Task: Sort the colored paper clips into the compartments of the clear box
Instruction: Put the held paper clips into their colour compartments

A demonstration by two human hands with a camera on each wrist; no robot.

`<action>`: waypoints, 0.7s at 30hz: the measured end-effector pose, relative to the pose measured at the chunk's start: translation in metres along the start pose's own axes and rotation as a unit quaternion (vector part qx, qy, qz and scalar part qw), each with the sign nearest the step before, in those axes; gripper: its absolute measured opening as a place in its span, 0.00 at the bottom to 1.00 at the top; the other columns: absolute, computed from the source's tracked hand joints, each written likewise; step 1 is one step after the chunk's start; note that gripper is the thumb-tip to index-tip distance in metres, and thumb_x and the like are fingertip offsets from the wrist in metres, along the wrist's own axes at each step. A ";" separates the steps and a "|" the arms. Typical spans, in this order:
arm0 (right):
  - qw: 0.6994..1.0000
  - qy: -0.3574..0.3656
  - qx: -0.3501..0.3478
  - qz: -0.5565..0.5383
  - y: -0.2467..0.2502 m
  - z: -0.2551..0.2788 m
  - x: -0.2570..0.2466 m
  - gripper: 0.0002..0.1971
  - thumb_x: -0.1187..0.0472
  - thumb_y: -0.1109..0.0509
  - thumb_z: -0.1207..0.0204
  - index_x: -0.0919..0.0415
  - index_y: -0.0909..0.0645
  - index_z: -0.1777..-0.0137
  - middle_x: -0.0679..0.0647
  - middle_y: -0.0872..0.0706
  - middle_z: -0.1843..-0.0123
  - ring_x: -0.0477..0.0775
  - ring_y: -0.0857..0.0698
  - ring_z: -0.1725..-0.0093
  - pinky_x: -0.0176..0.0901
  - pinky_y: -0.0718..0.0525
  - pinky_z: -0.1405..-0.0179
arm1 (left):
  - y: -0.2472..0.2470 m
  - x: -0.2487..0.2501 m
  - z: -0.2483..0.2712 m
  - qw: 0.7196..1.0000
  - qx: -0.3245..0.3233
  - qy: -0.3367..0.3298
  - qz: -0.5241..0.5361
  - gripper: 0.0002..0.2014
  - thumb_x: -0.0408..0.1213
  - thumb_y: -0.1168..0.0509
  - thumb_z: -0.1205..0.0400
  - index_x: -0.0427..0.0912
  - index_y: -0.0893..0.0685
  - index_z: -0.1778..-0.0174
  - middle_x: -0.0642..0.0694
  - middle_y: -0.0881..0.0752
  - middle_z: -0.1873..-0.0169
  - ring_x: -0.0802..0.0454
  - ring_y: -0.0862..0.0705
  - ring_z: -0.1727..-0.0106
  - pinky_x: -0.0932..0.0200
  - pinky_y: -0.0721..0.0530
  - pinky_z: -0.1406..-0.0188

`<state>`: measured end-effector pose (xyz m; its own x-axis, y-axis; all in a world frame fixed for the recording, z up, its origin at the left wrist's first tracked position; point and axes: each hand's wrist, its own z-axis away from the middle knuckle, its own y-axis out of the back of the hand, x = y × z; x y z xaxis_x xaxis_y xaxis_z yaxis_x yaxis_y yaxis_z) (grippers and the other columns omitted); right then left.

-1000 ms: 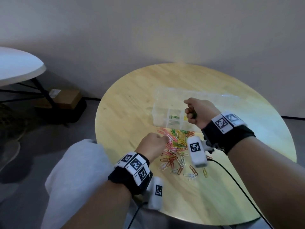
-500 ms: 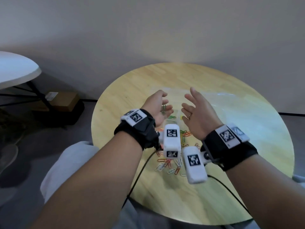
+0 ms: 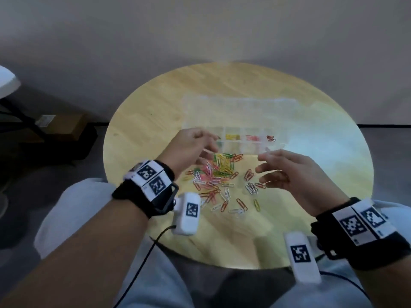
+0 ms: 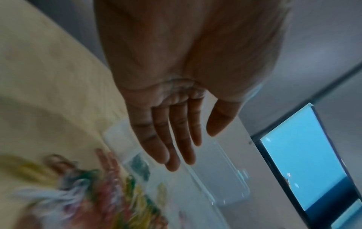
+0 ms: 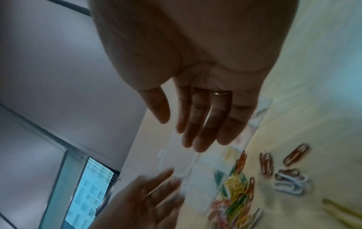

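A pile of colored paper clips [image 3: 219, 174] lies in the middle of the round wooden table [image 3: 311, 230]. Behind it stands the clear compartment box [image 3: 242, 142] with its lid [image 3: 238, 110] folded back; yellow clips [image 3: 232, 136] and red clips [image 3: 253, 138] sit in its front cells. My left hand [image 3: 189, 150] hovers over the pile's left side, fingers loosely spread, holding nothing. My right hand [image 3: 287, 170] hovers at the pile's right side, fingers straight and empty. In the wrist views both palms, left [image 4: 176, 139] and right [image 5: 201, 124], are bare, with blurred clips [image 5: 237, 192] below.
A red clip [image 3: 270, 138] lies on the table just outside the box's right end. Stray clips [image 3: 251, 186] are scattered toward the near edge. A white table [image 3: 6, 82] and a cardboard box [image 3: 62, 127] stand on the floor at left.
Both hands were raised with open fingers in front of the box; now they have dropped apart to either side of the pile. One second ago both were fists.
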<state>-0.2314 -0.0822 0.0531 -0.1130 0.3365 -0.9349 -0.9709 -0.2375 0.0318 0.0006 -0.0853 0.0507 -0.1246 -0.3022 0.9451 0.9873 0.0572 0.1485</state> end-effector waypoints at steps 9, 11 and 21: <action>0.921 -0.012 -0.008 0.389 -0.003 -0.017 0.046 0.05 0.59 0.28 0.23 0.48 0.12 0.57 0.47 0.12 0.63 0.44 0.17 0.66 0.33 0.26 0.67 | -0.003 -0.066 0.058 0.953 0.057 0.046 -0.293 0.04 0.38 0.27 0.28 0.51 0.15 0.64 0.53 0.14 0.71 0.53 0.16 0.67 0.58 0.20 0.65; 0.899 -0.005 -0.004 0.437 -0.007 -0.020 0.047 0.07 0.59 0.29 0.23 0.44 0.12 0.51 0.44 0.14 0.61 0.42 0.19 0.63 0.32 0.28 0.66 | -0.004 -0.065 0.048 0.937 0.046 0.050 -0.343 0.05 0.36 0.28 0.28 0.51 0.16 0.61 0.54 0.13 0.67 0.52 0.15 0.61 0.58 0.21 0.62; 0.859 -0.004 0.007 0.512 -0.019 -0.015 0.054 0.05 0.57 0.24 0.30 0.45 0.10 0.64 0.45 0.11 0.64 0.50 0.13 0.61 0.47 0.12 0.58 | -0.022 -0.066 0.042 0.894 0.028 0.022 -0.447 0.10 0.29 0.33 0.26 0.47 0.16 0.53 0.47 0.12 0.57 0.46 0.17 0.55 0.58 0.24 0.60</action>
<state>-0.2154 -0.0733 -0.0034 -0.9108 -0.0357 -0.4113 -0.3638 -0.4016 0.8405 -0.0174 -0.0263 -0.0029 -0.8560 -0.2871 0.4299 0.4888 -0.1791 0.8538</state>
